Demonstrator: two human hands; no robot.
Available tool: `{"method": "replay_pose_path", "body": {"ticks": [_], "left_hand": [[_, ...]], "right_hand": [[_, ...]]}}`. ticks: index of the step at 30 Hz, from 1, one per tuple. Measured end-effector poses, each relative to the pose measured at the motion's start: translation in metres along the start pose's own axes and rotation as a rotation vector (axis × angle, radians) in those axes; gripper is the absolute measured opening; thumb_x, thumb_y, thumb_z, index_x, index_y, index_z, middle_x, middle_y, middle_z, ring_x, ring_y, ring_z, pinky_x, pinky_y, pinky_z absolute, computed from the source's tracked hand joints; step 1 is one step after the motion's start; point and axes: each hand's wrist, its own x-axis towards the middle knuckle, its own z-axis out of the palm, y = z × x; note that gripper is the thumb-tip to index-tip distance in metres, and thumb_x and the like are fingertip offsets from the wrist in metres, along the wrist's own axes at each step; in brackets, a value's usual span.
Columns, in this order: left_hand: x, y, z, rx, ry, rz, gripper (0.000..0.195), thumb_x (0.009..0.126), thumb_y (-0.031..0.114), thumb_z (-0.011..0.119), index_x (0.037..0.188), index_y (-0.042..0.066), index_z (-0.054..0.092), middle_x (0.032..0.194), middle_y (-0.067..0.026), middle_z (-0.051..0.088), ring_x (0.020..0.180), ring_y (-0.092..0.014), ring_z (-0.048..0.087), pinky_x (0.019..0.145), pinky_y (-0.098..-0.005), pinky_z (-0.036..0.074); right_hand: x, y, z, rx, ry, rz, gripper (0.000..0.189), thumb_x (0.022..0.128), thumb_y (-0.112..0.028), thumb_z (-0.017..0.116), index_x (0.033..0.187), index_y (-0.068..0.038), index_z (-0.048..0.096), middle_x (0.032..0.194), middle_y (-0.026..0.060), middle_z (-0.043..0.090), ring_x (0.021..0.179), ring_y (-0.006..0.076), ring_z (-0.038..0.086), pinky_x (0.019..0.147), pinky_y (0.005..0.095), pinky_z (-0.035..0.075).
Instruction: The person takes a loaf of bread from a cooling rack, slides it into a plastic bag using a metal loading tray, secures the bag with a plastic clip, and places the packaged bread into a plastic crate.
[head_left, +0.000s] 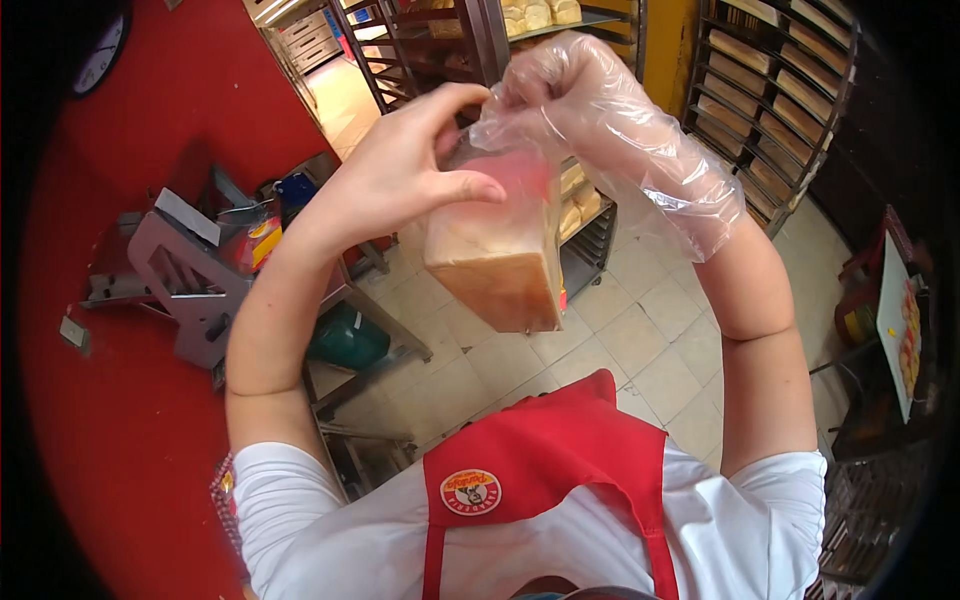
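A loaf of bread (487, 289) with a golden crust hangs in front of me inside a clear plastic bag (517, 169) with red print. My right hand (577, 97), in a clear plastic glove, pinches the gathered top of this bag. Bare and curved around the bag's upper left side is my left hand (397, 161). Its thumb is spread across the front of the bag, and its index fingertip reaches the gathered neck beside my right hand. Whether the left fingers grip the plastic is hard to see.
A grey machine (191, 277) stands at the left against a red wall (135, 427). A green container (351, 336) sits on a shelf below. Loaves fill the rack (772, 105) at the back right, and another rack (592, 255) stands behind the bag on the tiled floor (600, 330).
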Motion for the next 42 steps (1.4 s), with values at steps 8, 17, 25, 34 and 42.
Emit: {"method": "replay_pose_path", "body": {"ticks": [8,17,25,34,42], "left_hand": [[0.056,0.041,0.005,0.158,0.001,0.205,0.010,0.093,0.012,0.054,0.093,0.001,0.053,0.067,-0.0033,0.047,0.062,-0.009,0.042,0.056,-0.0251,0.038],[0.108,0.049,0.000,0.318,-0.172,0.537,0.016,0.087,0.015,0.063,0.080,0.001,0.058,0.058,-0.0075,0.053,0.052,-0.013,0.055,0.052,-0.0285,0.044],[0.116,0.057,-0.027,0.333,-0.365,0.198,0.021,0.089,0.026,0.060,0.097,0.008,0.067,0.083,-0.0084,0.066,0.075,-0.020,0.061,0.068,-0.0307,0.048],[-0.097,-0.001,0.045,0.162,1.097,0.548,0.038,0.087,0.025,0.062,0.115,0.006,0.046,0.092,-0.0098,0.053,0.077,-0.020,0.047,0.063,-0.0343,0.044],[-0.166,-0.076,0.159,0.987,1.104,0.249,0.077,0.077,0.044,0.074,0.134,0.018,0.029,0.136,-0.0152,0.033,0.111,-0.033,0.046,0.084,-0.0506,0.046]], "right_hand": [[-0.022,-0.002,-0.077,-0.085,-0.286,-0.007,0.106,0.047,-0.023,0.088,0.139,-0.006,0.037,0.127,0.0115,0.053,0.125,0.0221,0.043,0.106,0.0373,0.034],[-0.007,0.013,-0.016,0.770,-0.399,0.304,0.063,0.071,-0.024,0.077,0.121,0.004,0.051,0.115,0.0135,0.059,0.110,0.0236,0.058,0.098,0.0366,0.046],[0.015,0.031,-0.009,0.892,-0.361,0.336,0.024,0.091,-0.022,0.059,0.099,0.000,0.056,0.089,0.0094,0.060,0.097,0.0234,0.061,0.093,0.0413,0.048],[0.055,0.003,0.020,0.611,-0.332,0.359,0.025,0.089,-0.034,0.061,0.088,-0.009,0.060,0.083,0.0035,0.061,0.101,0.0179,0.062,0.086,0.0353,0.053],[0.086,-0.065,0.040,0.652,-0.383,0.000,0.033,0.090,-0.027,0.061,0.113,-0.004,0.056,0.100,0.0076,0.062,0.103,0.0203,0.059,0.098,0.0332,0.040]]}}
